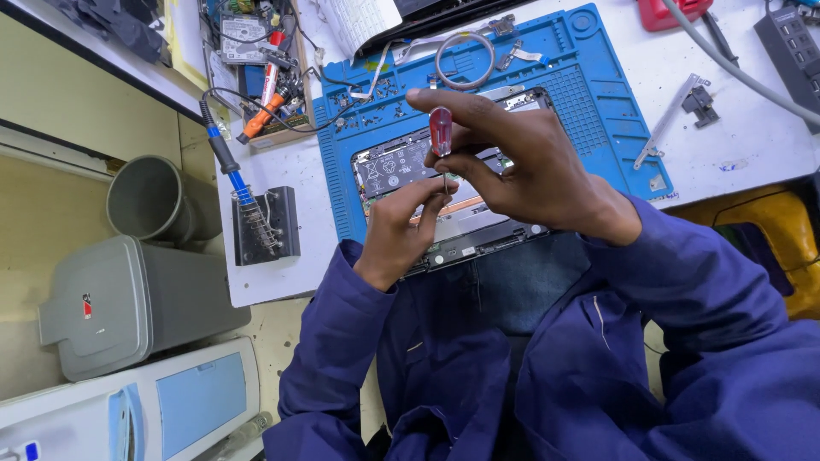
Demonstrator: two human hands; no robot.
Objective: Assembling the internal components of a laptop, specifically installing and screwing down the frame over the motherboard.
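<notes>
A small screwdriver (441, 137) with a clear red handle stands upright. Its tip points down at an opened laptop (410, 171) lying bottom-up on the blue mat (589, 94).

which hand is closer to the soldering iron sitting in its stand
Left. The left hand steadies the screwdriver shaft over the opened laptop, nearer the soldering iron. The right hand grips the red handle, farther off.

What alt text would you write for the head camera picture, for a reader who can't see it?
A person in blue sleeves holds a red-handled screwdriver upright in the right hand, while the left hand steadies its shaft over an opened laptop on a blue work mat. A soldering iron sits in its stand nearby.
</notes>
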